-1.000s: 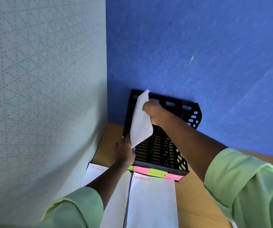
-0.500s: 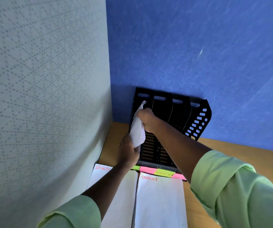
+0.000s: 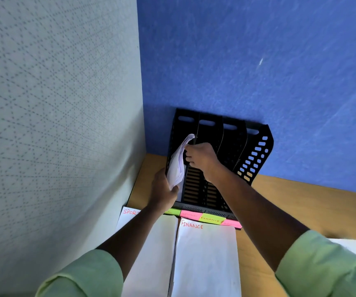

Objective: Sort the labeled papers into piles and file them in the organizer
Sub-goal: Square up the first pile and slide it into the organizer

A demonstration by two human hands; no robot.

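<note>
Now | both hands gripping papers | leftmost organizer slot

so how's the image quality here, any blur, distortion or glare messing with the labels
Head view: wide-angle bend slants the walls and black organizer; FINANCE pile reads sharp, the pink sticky notes are too soft to read; the bundle of papers looks slightly smeared; no glare, soft shadow in the corner.
</note>
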